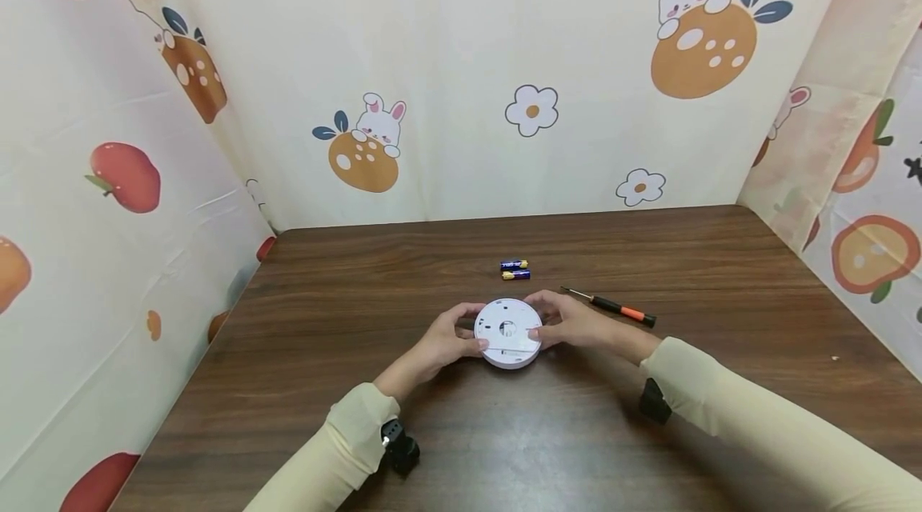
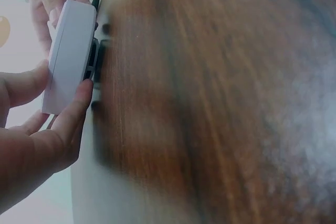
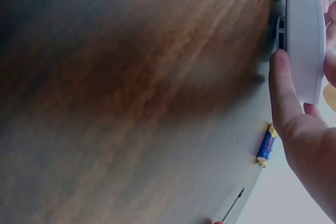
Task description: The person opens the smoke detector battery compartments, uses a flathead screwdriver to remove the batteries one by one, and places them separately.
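Note:
A round white smoke detector (image 1: 497,342) is held between both hands, its flat back with a central hole and small slots facing up. My left hand (image 1: 448,342) grips its left side, thumb on the upper face and fingers at the rim and underneath. From the right, my right hand (image 1: 572,322) pinches it, its thumb over the top face. Both wrist views show the side wall of the smoke detector (image 2: 71,59) (image 3: 304,45) and a dark vented part on its underside, a little above the tabletop.
Two blue and yellow batteries (image 1: 515,274) lie side by side beyond the smoke detector. A screwdriver (image 1: 619,308) with a black and orange handle lies behind the right hand. The brown wooden table (image 1: 346,296) meets printed curtains at its back and sides.

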{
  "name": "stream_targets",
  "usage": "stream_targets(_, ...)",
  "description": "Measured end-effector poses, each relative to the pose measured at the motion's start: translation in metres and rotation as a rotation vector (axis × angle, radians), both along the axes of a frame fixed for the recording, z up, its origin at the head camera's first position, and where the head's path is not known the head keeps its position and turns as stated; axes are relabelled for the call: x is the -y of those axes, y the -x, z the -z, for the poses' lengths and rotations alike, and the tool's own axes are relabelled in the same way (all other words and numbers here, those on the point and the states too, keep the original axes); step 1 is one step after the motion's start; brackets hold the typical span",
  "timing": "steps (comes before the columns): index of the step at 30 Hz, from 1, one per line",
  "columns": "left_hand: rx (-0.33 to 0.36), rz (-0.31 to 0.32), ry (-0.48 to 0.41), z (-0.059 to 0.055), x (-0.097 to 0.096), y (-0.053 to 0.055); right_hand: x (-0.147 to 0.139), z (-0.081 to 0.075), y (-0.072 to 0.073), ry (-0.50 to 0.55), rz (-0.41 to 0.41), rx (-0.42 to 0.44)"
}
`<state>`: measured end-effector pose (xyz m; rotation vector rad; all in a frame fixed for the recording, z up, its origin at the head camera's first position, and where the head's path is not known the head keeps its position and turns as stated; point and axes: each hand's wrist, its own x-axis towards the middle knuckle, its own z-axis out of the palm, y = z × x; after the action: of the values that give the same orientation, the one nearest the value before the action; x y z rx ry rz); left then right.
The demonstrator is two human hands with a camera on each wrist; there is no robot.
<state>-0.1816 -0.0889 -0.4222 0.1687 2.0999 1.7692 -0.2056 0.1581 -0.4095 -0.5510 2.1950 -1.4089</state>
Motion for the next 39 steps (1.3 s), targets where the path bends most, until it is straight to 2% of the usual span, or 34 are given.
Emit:
stream_targets(4, 0.023, 0.0, -0.077, 0.001, 0.0, -0.001, -0.002, 0.001, -0.001, 0.022, 0.01, 0.012)
stream_targets(7, 0.023, -0.002, -0.096, 0.001, -0.001, -0.002, -0.003, 0.003, -0.002, 0.014, 0.018, -0.002)
stream_targets(11, -0.003, -0.015, -0.096, 0.0, -0.001, -0.003, -0.004, 0.004, -0.003, 0.004, 0.027, -0.072)
stream_targets(17, -0.028, -0.031, -0.122, -0.002, -0.006, -0.003, -0.004, 0.002, -0.002, 0.049, 0.058, -0.2)
stream_targets(21, 0.033, -0.036, -0.141, -0.006, -0.009, -0.002, -0.005, -0.002, -0.001, 0.084, 0.089, -0.244)
stream_targets(24, 0.105, -0.022, -0.166, -0.008, -0.01, -0.001, -0.005, -0.006, -0.001, 0.106, 0.101, -0.269)
stream_targets(29, 0.213, 0.045, -0.19, -0.008, -0.009, 0.001, -0.007, -0.01, -0.001, 0.115, 0.115, -0.305)
stream_targets(34, 0.302, 0.124, -0.211, -0.01, -0.009, 0.002, -0.006, -0.011, -0.003, 0.106, 0.115, -0.392)
stream_targets(36, 0.321, 0.139, -0.218, -0.012, -0.01, 0.003, -0.006, -0.011, -0.005, 0.109, 0.109, -0.434)
stream_targets(39, 0.327, 0.127, -0.226, -0.015, -0.012, 0.003, -0.004, -0.009, -0.006, 0.135, 0.096, -0.476)
